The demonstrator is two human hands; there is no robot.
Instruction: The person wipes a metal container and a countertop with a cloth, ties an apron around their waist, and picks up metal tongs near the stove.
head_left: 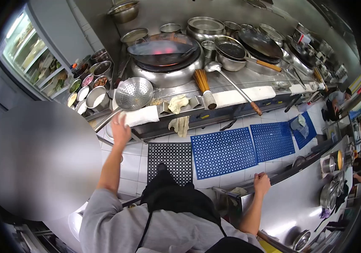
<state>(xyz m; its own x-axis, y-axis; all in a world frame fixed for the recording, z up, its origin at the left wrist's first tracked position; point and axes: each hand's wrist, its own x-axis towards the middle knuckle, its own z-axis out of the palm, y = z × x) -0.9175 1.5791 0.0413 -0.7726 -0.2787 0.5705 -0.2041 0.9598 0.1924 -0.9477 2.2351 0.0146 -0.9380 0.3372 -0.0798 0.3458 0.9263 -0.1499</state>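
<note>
Two hands. Left hand (121, 130), left of centre: fingers loosely spread, beside the handle of one skimmer (134, 93); contact unclear. Right hand (262, 184), right of centre: narrow, fingers curled, near steel worktop (279, 206). Upper centre: one brush (202, 81), one ladle (236, 87). Mid-frame floor: three blue mats (222, 152), one black mat (174, 154).

This is a commercial restaurant kitchen: large woks (260, 42) line a steel range (241, 81), with a perforated skimmer (134, 93), a long-handled ladle (236, 87) and a bristle brush (202, 82) toward its front. Ingredient pots (98, 98) cluster near a lit, stocked fridge (32, 55); holed rubber mats (223, 152) lie on white floor tiles (130, 170), opposite a stainless worktable (282, 204).
</note>
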